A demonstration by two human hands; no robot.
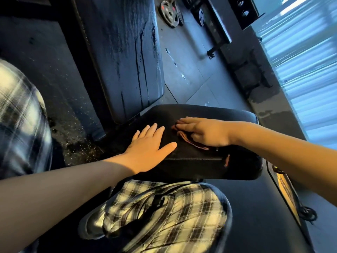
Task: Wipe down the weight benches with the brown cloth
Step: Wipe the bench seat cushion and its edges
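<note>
Rested the left hand flat on the near-left part of the bench's seat pad, fingers straight and fanned, thumb out, holding nothing. Pressed the right hand palm-down just beside it, fingers straight and together, right on top of the brown cloth. Pinned that cloth against the middle of the seat pad, with only a reddish-brown hem curling out from under the palm and another scrap showing at the pad's front edge; couldn't make out the rest against the dark pad. Saw wet streaks running down the tilted back pad just beyond the seat. Spotted weight plates on the floor farther off, and plaid trousers close below the pad.
</note>
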